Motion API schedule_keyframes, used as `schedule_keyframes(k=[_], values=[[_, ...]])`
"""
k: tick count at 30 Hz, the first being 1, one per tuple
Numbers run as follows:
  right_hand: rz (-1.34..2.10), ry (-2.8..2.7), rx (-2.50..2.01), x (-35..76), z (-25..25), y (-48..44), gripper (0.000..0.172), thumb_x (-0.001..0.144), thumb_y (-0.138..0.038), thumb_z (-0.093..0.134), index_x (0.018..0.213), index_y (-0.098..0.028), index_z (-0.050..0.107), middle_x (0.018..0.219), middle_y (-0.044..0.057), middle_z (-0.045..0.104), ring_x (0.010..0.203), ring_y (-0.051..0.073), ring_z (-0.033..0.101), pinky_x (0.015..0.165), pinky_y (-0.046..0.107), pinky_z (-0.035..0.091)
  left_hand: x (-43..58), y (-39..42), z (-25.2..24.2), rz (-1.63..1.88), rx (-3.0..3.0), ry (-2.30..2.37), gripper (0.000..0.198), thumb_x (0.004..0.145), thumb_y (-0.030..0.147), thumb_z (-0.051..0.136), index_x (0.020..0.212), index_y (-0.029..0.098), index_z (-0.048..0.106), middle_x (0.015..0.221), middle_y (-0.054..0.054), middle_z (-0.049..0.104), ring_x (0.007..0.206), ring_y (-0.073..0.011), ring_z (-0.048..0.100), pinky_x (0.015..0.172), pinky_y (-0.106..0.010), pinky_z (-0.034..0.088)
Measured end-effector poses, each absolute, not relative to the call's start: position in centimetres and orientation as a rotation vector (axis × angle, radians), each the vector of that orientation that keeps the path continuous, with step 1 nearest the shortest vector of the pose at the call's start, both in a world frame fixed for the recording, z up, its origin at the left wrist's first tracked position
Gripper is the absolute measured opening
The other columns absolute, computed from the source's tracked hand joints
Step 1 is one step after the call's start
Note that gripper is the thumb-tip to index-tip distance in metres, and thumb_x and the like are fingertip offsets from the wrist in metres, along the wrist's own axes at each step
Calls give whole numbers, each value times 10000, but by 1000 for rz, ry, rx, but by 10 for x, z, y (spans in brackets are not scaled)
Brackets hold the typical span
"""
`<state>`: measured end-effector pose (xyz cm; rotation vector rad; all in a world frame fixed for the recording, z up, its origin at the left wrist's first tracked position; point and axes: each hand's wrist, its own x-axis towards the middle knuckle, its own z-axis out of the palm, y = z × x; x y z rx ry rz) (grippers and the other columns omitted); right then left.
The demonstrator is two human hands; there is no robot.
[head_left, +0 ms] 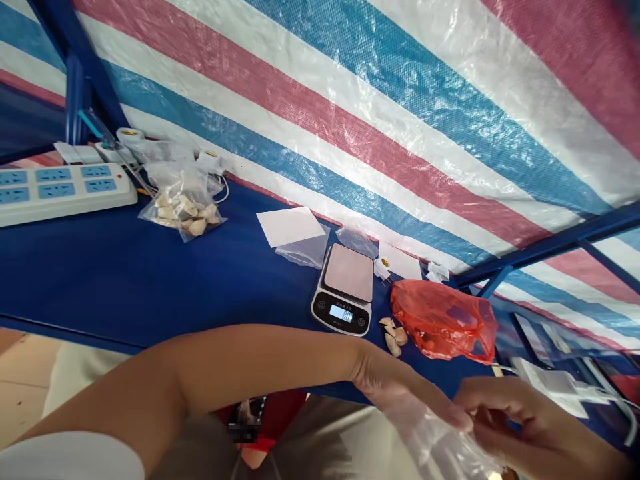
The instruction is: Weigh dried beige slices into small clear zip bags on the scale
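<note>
My left hand [400, 387] reaches across to the lower right, its fingers closed on a clear plastic bag [430, 443] that hangs below them. Beside it my right hand [525, 420] has curled fingers pinched at the same bag, next to my left fingertips. A digital scale [345, 287] stands beyond my left wrist; its pan is bare and the display seems to read 0.0. Right of the scale lie a few pale clove-like pieces [394, 337], next to a crumpled red plastic bag [445, 320].
A clear bag of similar pale pieces [185, 213] sits at the left, near a white power strip [65, 190]. White paper [290, 227] and flat clear bags [305, 248] lie behind the scale. A striped tarp [320, 120] backs the blue table [200, 280]. White cables and chargers [550, 383] lie right.
</note>
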<state>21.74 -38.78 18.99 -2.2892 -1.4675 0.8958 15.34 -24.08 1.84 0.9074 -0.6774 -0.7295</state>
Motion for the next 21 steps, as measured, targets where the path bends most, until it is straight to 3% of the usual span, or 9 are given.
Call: schedule_keyframes(k=[4,9,16,21], values=[[1041,-1351,-2337,215,166,-389,320,900,-549,717,850,-241,787,760,28,688,683,176,629,607,243,505,146,-252,-10,-670,869,-602,696,659,568,767,1235,185,684,973,-88,719,862,-313,763,716,-483,628],[1191,-1336,-2356,222,143,-378,341,959,-537,644,882,-224,756,803,30,694,739,179,652,650,257,486,143,-247,-10,-683,678,-639,544,671,472,811,1106,166,699,1062,-93,703,971,-290,754,854,-472,614],[918,-1364,-2432,227,141,-370,405,981,-593,591,958,-234,778,813,39,727,705,181,681,637,255,549,154,-242,-11,-599,605,-453,511,550,295,899,999,155,701,1097,-74,676,896,-226,742,795,-420,620],[512,-1337,-2372,230,142,-391,415,917,-572,642,1145,-259,791,1137,91,785,1016,286,772,811,298,651,153,-238,-15,-530,560,-382,535,576,264,879,1065,188,676,1058,-46,681,872,-213,742,767,-402,625]])
